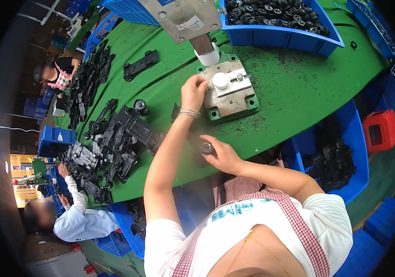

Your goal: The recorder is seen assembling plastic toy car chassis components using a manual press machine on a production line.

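My left hand (194, 93) reaches to the left edge of a small press's metal base plate (225, 102), beside a round white block (221, 81). Its fingers are bent together, and whatever they may pinch is hidden. Closer to my body, my right hand (224, 156) grips a black toy car chassis (193, 142) by its wheel end. A wheel (206, 147) shows between the thumb and fingers. My left forearm crosses in front of part of this chassis, which is blurred. Over the white block hangs the press ram with a white sleeve (208, 56).
Black chassis (133, 124) are heaped on the green cloth (294, 101) to the left. A blue bin (280, 41) of black wheels stands behind the press. Another blue bin (361, 157) with black parts is at right, near a red stool (380, 130). Two people work at left.
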The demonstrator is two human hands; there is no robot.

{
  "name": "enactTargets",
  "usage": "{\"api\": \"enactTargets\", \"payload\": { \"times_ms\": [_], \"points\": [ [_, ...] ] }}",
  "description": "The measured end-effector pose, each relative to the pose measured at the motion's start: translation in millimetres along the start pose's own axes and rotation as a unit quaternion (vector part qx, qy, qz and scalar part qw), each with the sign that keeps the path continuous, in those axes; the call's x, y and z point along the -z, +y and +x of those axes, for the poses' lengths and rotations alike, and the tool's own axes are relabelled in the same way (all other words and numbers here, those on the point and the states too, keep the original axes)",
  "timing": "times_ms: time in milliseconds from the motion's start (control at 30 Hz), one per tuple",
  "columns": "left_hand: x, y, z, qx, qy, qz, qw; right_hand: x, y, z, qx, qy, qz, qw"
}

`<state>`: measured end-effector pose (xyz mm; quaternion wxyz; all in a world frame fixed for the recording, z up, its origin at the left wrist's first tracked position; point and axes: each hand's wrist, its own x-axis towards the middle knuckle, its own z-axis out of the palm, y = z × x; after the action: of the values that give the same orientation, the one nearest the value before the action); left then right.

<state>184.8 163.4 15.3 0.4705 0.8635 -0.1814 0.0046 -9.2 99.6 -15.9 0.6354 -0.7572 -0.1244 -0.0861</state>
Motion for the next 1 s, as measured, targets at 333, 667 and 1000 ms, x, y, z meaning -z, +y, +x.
{"api": "enactTargets", "payload": {
  "times_ms": [333,667,1000],
  "points": [
    [12.7,-18.9,4.6,0.01,0.083,-0.093,0.992,-0.8,-1.4,0.4,-0.001,0.001,0.005,1.0],
    [10.0,-5.6,-3.4,-0.027,0.157,-0.07,0.985,-0.1,1.0,-0.3,-0.003,0.007,0.0,1.0],
    [10.0,-13.7,-2.9,-0.042,0.183,0.019,0.982,-1.7,1.6,-0.8,-0.004,0.009,0.002,1.0]
  ]
}}
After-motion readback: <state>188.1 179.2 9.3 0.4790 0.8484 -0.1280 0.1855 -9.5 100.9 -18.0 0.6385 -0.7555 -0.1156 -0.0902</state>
